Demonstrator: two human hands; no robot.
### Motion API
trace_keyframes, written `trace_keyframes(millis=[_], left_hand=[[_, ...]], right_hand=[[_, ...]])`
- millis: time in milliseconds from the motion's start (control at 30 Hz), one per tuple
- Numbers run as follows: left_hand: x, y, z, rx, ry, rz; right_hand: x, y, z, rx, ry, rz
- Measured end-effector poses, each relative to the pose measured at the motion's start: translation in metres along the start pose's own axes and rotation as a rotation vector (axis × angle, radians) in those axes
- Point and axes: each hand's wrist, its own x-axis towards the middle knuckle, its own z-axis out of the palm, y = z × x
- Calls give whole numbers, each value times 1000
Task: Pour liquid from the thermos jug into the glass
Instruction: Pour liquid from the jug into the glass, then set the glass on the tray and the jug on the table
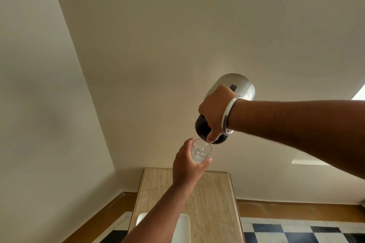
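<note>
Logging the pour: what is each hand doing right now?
Left hand: closed around the glass.
Right hand: closed on the tilted thermos jug.

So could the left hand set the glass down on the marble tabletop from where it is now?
Probably yes. The left hand holds the glass in the air above the tabletop, whose far part is bare. Only a white dish lies nearer the camera. The right hand is busy tipping the thermos jug.
</note>
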Motion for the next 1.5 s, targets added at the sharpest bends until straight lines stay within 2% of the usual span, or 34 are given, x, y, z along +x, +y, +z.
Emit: trace_keyframes(millis=[500,833,1000,1267,1500], left_hand=[[-2,-1,0,14,-4,14],[-2,-5,3,85,7,-21],[-10,-13,12,127,-16,-70],[-42,-42,29,153,-47,-228],[-70,-72,21,188,-115,-336]], right_hand=[[2,1,13,35,1,2],[6,-1,41,228,-63,51],[9,-7,73,493,-110,125],[12,-10,148,1113,-284,300],[-4,-56,221,1557,-405,639]])
